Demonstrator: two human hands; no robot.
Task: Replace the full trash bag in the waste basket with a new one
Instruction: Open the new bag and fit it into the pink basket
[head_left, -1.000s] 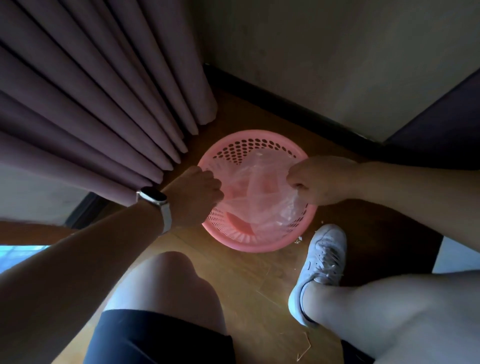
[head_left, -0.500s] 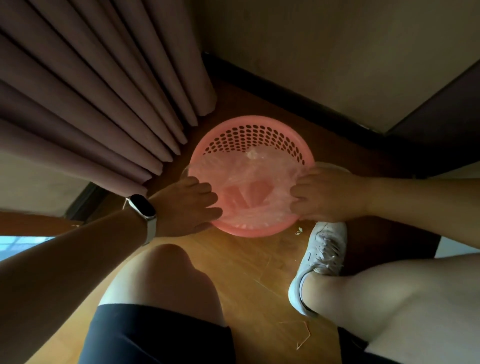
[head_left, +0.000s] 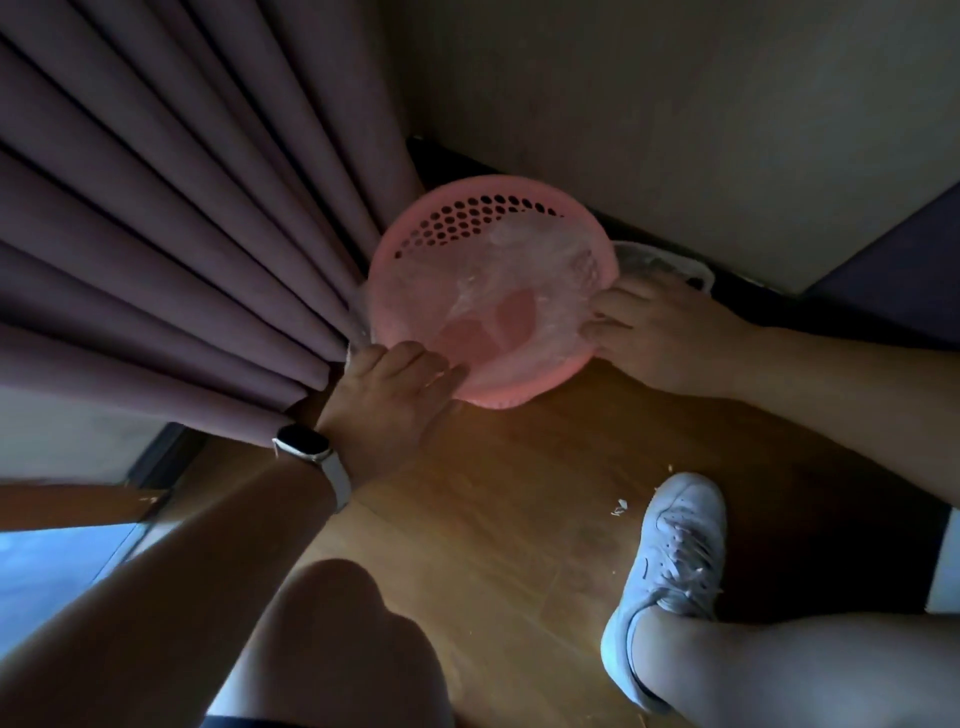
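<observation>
A round pink perforated waste basket stands on the wooden floor in the corner, between the curtain and the wall. A clear thin trash bag lines its inside, and its edge hangs over the rim at the right and the left. My left hand, with a watch on the wrist, grips the bag's edge at the near-left rim. My right hand pinches the bag's edge against the right rim. The fingertips of both hands are partly hidden by plastic and rim.
Heavy purple curtain folds touch the basket's left side. A beige wall with a dark skirting runs behind. My bare knee and white sneaker are on the floor in front, with small scraps near the shoe.
The basket has slid away from me into the corner against the curtain. Both hands went from holding the bag inside the basket to holding its edge at the rim.
</observation>
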